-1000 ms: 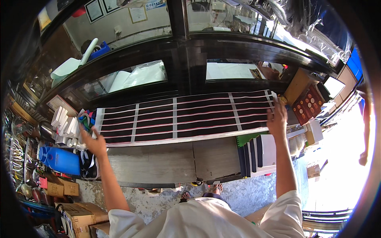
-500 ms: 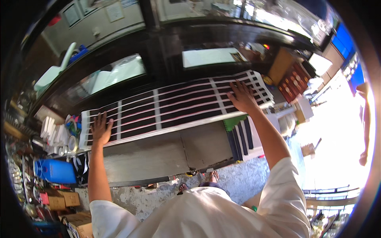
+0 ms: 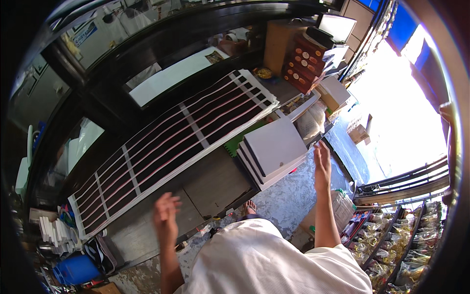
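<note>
A long stack of flat sheets (image 3: 161, 147), black panels split by pale strips and thin pink lines, lies across the bench. My left hand (image 3: 166, 215) is in the air near the stack's front edge, somewhat blurred, its fingers loosely apart and holding nothing. My right hand (image 3: 321, 164), also empty, has its fingers stretched out just right of a pile of white boards (image 3: 275, 147). The boards show dark edges and rest on the bench's right part, over a green mat (image 3: 247, 134). Neither hand touches the sheets.
Brown wooden drawers (image 3: 306, 63) stand at the far right, with a cardboard box (image 3: 335, 90) nearby. A blue jug (image 3: 76, 269) is at lower left. Bagged goods fill racks (image 3: 396, 240) at lower right. A dark window frame (image 3: 105, 98) runs behind the bench.
Both hands have lifted off the sheets and drawn back toward me. My view has turned to the right, bringing the white boards and the racks into fuller sight.
</note>
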`<state>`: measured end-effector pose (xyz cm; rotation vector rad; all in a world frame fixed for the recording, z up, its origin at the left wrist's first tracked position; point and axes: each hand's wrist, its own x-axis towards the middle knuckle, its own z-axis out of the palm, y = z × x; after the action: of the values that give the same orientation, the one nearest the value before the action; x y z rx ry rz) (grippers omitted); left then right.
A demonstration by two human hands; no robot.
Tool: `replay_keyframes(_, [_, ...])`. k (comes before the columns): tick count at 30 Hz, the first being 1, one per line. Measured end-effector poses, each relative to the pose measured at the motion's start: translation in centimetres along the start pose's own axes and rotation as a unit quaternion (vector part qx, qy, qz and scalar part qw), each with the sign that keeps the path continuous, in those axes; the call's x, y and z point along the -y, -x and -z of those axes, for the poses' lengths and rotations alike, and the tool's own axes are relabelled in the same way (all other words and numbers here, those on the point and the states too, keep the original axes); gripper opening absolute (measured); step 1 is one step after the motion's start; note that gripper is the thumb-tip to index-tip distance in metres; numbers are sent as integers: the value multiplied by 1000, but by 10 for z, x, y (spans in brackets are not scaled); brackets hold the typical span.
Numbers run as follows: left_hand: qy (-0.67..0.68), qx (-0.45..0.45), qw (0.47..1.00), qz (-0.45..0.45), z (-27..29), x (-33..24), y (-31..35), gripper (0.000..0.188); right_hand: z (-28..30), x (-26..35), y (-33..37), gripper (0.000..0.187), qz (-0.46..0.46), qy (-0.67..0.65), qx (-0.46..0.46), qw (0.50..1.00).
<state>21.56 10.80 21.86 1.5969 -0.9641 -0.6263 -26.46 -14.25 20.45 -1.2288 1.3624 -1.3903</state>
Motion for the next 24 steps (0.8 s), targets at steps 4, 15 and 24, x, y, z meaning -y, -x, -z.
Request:
replay_keyframes(4, [89, 196, 939, 268, -131, 4, -31, 69, 12, -35, 0, 55, -97, -8, 27, 995])
replay_keyframes(15, [198, 232, 878, 369, -288, -12, -49, 122, -11, -45, -8, 59, -80, 142, 51, 985])
replay_keyframes(24, [214, 236, 894, 315, -274, -16, -54, 102, 7, -33, 41, 64, -278, -47, 89, 955])
